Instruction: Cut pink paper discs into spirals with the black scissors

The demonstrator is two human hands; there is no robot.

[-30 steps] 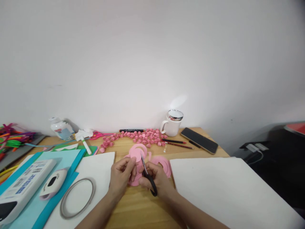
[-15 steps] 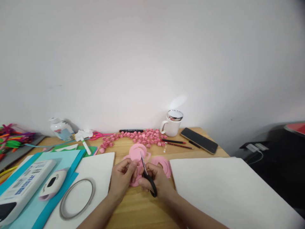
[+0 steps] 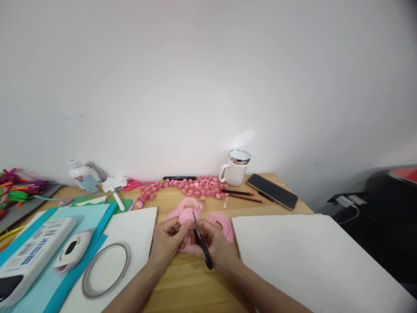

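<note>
Between finger and thumb, my left hand pinches a pink paper circle. My right hand grips black-handled scissors, whose blades point up and away, right at the circle's edge. The blades look nearly closed. Beneath and beyond the hands lie pink paper pieces with curved cut-outs. One more cut pink paper round lies just right of my right hand. Farther back, many small rolled pink paper rosebuds are spread near the wall.
A white mug, pencils and a phone stand or lie at the back right. White paper covers the right side. On the left are a tape roll, a white corrector-like device, coloured sheets and a bottle.
The scissors' handles have drawn together and the blades have swung more closed. The pink circle has come slightly lower and nearer, showing the ring-like paper behind it.
</note>
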